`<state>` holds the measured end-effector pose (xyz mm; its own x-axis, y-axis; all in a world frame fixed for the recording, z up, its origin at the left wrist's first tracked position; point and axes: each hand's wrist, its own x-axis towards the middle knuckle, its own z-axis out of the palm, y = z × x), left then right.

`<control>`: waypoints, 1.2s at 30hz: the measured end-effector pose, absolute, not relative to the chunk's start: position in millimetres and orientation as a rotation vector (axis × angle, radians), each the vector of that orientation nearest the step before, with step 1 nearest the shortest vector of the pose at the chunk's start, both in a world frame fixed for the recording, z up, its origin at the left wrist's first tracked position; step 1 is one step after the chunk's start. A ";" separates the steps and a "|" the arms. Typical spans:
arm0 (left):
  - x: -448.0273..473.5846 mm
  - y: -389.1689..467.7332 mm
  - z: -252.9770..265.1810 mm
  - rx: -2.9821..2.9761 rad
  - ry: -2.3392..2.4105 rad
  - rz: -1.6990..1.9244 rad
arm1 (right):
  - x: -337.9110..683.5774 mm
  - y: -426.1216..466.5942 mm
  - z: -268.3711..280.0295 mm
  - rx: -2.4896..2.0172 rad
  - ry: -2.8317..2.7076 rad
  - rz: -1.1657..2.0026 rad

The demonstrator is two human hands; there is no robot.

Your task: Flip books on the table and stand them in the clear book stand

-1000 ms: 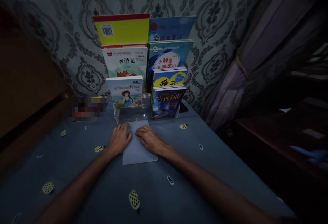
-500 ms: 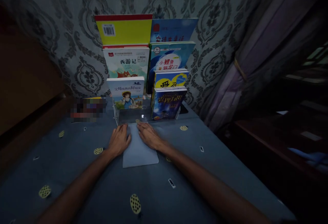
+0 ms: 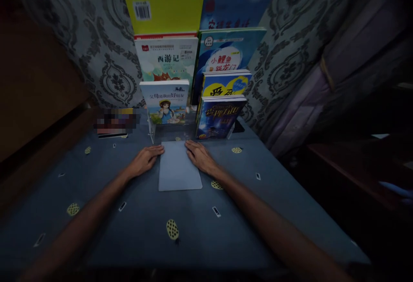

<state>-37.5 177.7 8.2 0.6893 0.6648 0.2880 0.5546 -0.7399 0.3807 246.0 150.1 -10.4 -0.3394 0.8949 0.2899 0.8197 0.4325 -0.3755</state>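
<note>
A flat pale sheet (image 3: 179, 168) with rounded corners lies on the cloth in front of a clear book stand (image 3: 176, 132). The fingertips of my left hand (image 3: 145, 160) rest at the sheet's far left edge, its fingers stretched out. At the far right corner, my right hand (image 3: 201, 156) lies palm down with its fingers extended over the edge. Neither hand is wrapped around anything. Behind the sheet, the stand bears books in tiers, among them a girl-in-a-hat book (image 3: 167, 105) at front left and a dark blue book (image 3: 219, 117) at front right.
A patterned blue cloth (image 3: 129, 234) covers the table. Towards the back left lies a blurred-out item (image 3: 116, 122); a dark flat object (image 3: 238, 126) is behind the stand's right side. Patterned wallpaper (image 3: 118, 77) rises behind, with a tied curtain (image 3: 297, 105) at right.
My hands have spread apart slightly, the left one moving outward to the sheet's side, so more of the sheet shows. The camera view has tilted downward and come a little closer.
</note>
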 end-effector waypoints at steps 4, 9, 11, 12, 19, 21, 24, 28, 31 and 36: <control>-48.9 152.9 10.9 2.610 0.833 0.604 | 246.8 151.6 -12.3 -1.461 -2.214 0.247; -55.0 104.1 20.4 2.604 0.726 0.602 | 248.2 153.1 -13.7 -1.428 -2.233 0.235; -55.9 88.4 22.8 2.604 0.700 0.596 | 248.1 152.7 -13.5 -1.422 -2.235 0.228; -56.2 82.6 23.4 2.606 0.683 0.594 | 248.0 152.6 -13.5 -1.425 -2.233 0.230; -45.3 77.0 33.0 2.690 0.633 0.522 | 254.0 156.5 -12.8 -1.371 -2.178 0.331; -32.0 81.3 37.4 2.717 0.644 0.453 | 259.2 159.2 -10.7 -1.333 -2.132 0.422; -2.9 93.5 38.5 2.747 0.641 0.390 | 266.7 163.3 -6.9 -1.277 -2.021 0.584; 40.7 125.9 30.6 2.795 0.671 0.410 | 271.5 167.4 -3.9 -1.221 -1.852 0.779; 66.0 154.6 26.6 2.842 0.768 0.418 | 272.1 168.0 -1.9 -1.195 -1.747 0.879; 81.3 175.4 26.7 2.887 0.831 0.433 | 272.3 164.3 3.7 -1.212 -1.749 0.902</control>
<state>81.3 175.4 26.7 0.8100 0.5343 0.2416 0.5040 -0.8450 0.1790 272.3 164.3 3.7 -0.2145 0.9526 0.2159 0.3762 0.2846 -0.8818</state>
